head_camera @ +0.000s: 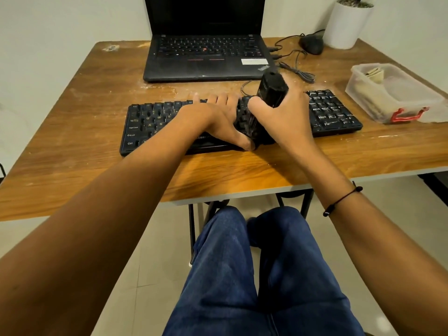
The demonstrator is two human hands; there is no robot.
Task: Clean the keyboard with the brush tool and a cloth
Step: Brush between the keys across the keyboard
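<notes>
Head view: right hand [282, 117] fingers wrap brush tool [271, 93]; left hand [213, 117] fingers flat on keyboard [334, 112].

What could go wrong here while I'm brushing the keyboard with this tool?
The right hand grips the brush tool upright on the keyboard; pressing too hard may pop keycaps. The left hand lies flat on the keys and could press them, which matters if it's connected to the laptop. Loosened dust may scatter over the table.
</notes>
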